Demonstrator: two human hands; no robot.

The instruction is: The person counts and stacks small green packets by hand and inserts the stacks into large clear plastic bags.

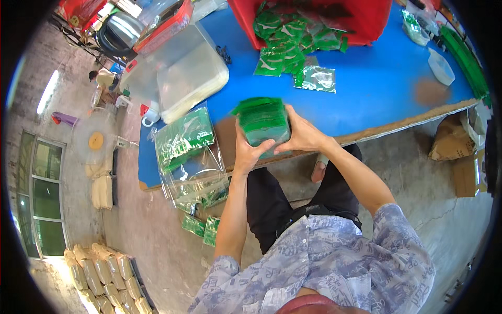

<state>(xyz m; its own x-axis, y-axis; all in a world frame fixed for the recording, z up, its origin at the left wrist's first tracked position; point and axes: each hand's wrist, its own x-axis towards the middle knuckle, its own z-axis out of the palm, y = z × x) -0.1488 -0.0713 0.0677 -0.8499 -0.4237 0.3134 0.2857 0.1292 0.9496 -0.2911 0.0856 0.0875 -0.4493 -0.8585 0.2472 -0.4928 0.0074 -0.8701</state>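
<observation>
A thick stack of green packets (263, 119) is held upright between my two hands above the table's near edge. My left hand (247, 147) presses its left side, with the thumb across the lower front. On the opposite side my right hand (302, 132) wraps the stack, its thumb near the bottom. Left of my hands lies a large clear plastic bag (189, 137) with green packets inside, drooping over the table edge. Loose green packets (282, 44) spill out of a red bin (361, 23) at the back. One small clear-and-green packet (316, 79) rests in front of them.
The blue table (366, 89) carries a clear plastic tub (191, 73), a white-and-red mug (149, 114) and a translucent scoop (441, 67). Green packets (194, 225) lie below its left edge. A cardboard box (465, 172) is at right. Another person (106, 81) is far left.
</observation>
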